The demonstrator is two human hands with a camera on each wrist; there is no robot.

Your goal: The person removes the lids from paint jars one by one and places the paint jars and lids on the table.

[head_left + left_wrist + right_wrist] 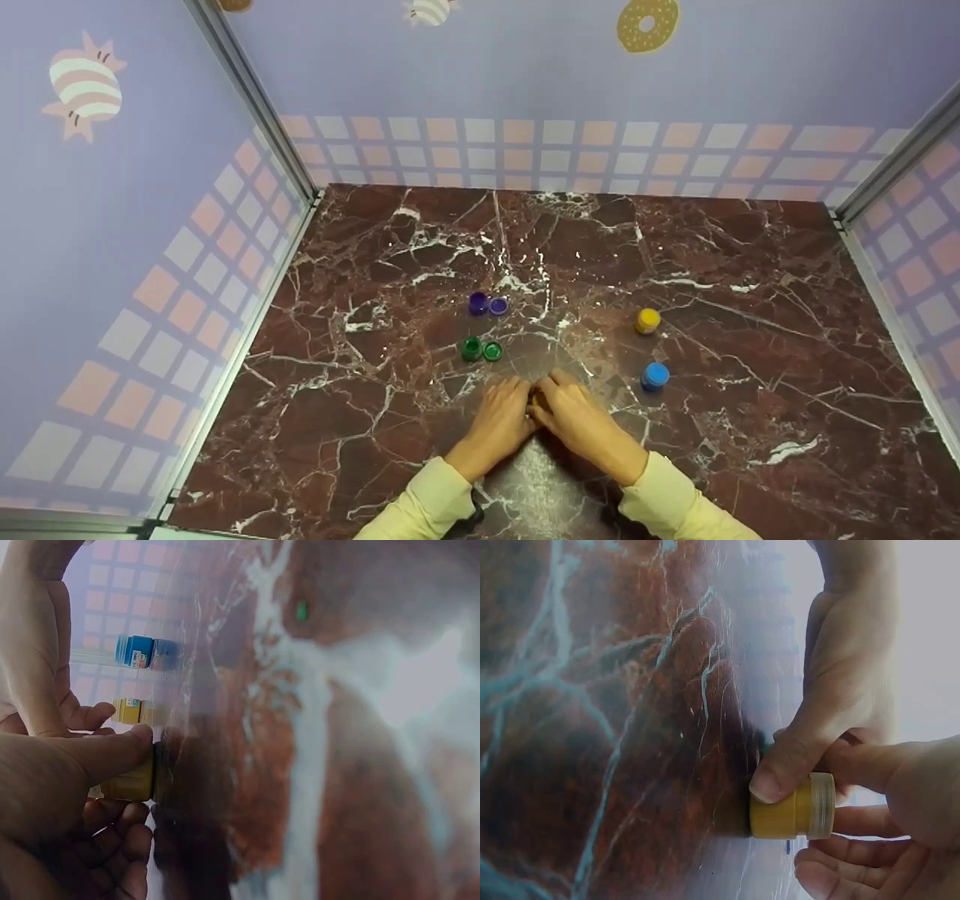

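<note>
On the dark red, white-veined, marble-patterned tabletop [735, 360], between your two hands, a small yellow cylindrical plastic jar [780, 819] stands upright, its base down and its pale, translucent lid [823, 806] on top. Your left hand [501, 416] has its fingers clamped on the jar's body, thumb pressed flat against the side low down, which likely keeps it from sliding or turning. Your right hand [585, 424] curls its fingers around the lid end, partly hidden behind your left thumb, so the two grips sit one above the other and seem able to work against each other. Beyond the held jar and to its left, a small open green jar [471, 348] has its round green lid [493, 352] just beside it; farther beyond on that same side, a small open purple jar [478, 304] is paired likewise with its round purple lid [498, 306], perhaps so each cap stays matched to its pot. Right of the held jar, well apart, a small blue capped jar [655, 377] and, farther beyond, a second small yellow capped jar [648, 322] stand upright, apparently kept separate from the opened pair.
</note>
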